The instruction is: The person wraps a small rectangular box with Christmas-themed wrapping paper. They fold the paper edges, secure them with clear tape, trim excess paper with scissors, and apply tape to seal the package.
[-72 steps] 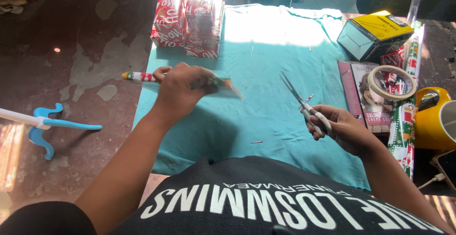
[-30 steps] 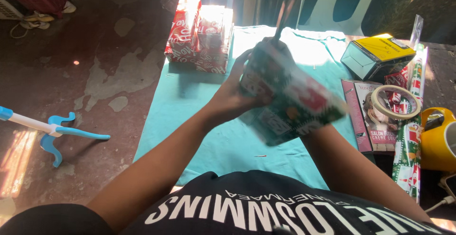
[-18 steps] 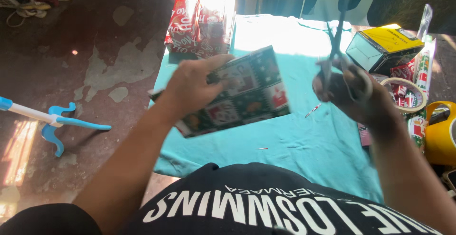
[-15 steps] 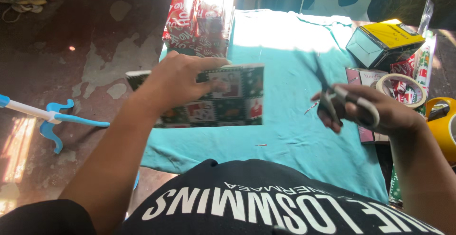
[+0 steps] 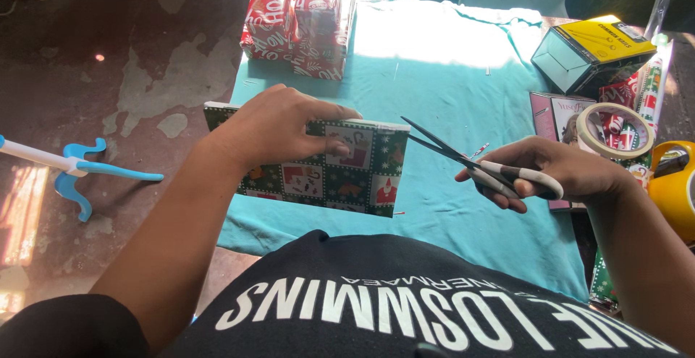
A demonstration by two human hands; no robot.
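My left hand (image 5: 271,123) holds a folded piece of green Christmas wrapping paper (image 5: 340,173) flat above the near edge of the teal cloth (image 5: 449,76). My right hand (image 5: 557,173) grips a pair of scissors (image 5: 463,159) with white and grey handles. The blades are open and point left toward the paper's right edge, a short gap away from it.
Red wrapped boxes (image 5: 297,10) stand at the cloth's far left. To the right are a yellow-topped box (image 5: 590,50), a roll of tape (image 5: 615,130) on a pink box, rolls of wrapping paper (image 5: 651,83) and a yellow mug (image 5: 670,188). A blue and white stand (image 5: 69,173) lies on the floor.
The rolled paper is now a flat folded piece held level in my left hand. My right hand lowered the scissors and turned their open blades toward the paper's right edge.
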